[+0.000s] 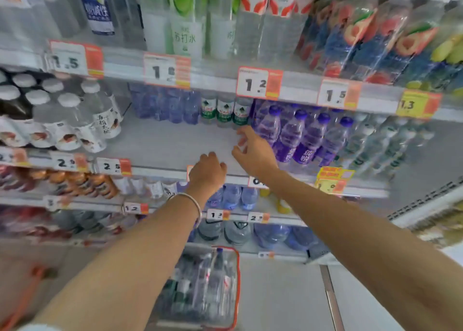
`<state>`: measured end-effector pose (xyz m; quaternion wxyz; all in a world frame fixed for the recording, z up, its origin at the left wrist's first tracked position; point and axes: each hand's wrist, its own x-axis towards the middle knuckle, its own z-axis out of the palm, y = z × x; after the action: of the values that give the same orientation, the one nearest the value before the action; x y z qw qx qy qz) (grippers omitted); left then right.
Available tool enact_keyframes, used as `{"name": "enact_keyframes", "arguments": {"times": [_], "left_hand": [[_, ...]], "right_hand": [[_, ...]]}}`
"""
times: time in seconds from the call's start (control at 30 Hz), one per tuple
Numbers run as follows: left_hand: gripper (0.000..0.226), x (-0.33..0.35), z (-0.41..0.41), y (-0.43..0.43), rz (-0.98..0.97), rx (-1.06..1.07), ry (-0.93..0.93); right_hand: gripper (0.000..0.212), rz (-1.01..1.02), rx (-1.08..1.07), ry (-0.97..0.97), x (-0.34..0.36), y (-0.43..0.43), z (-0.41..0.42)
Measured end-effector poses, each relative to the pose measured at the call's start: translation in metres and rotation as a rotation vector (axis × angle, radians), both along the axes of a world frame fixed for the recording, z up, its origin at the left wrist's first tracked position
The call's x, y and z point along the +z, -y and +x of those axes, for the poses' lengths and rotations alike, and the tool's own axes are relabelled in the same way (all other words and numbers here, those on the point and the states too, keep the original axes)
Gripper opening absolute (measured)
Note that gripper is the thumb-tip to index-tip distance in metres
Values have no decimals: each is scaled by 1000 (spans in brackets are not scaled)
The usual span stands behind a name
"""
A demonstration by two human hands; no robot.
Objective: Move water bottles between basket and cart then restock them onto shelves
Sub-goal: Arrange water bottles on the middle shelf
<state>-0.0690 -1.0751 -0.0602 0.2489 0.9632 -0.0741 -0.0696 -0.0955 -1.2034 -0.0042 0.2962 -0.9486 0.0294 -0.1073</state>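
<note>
Right hand point(253, 152), fingers loosely spread and empty, reaches over the shelf point(175, 140), just short of the green-labelled bottles point(225, 111). Left hand point(208, 171) at the shelf edge; its finger posture cannot be told. Basket point(237, 280) below holds blurred, apparently clear bottles.

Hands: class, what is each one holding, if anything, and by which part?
Nothing visible. The right hand is open and empty near the green-labelled bottles; the left hand hides its fingers.
</note>
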Motion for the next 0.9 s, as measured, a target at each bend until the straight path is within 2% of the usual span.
{"name": "enact_keyframes", "arguments": {"times": [0.2, 0.43, 0.6, 0.73, 0.9], "left_hand": [[41, -114, -23, -24, 82, 4, -307], [36, -237, -65, -39, 110, 69, -526], [43, -332, -81, -45, 24, 184, -698], [54, -404, -101, -48, 50, 190, -785], [45, -494, -123, -50, 99, 185, -843]], "right_hand": [[39, 49, 56, -391, -126, -20, -22], [45, 95, 100, -771, -275, -29, -60], [38, 170, 32, -883, -374, -27, -80], [46, 231, -57, -937, -444, -24, -93], [50, 297, -198, -900, -523, -23, -106]]}}
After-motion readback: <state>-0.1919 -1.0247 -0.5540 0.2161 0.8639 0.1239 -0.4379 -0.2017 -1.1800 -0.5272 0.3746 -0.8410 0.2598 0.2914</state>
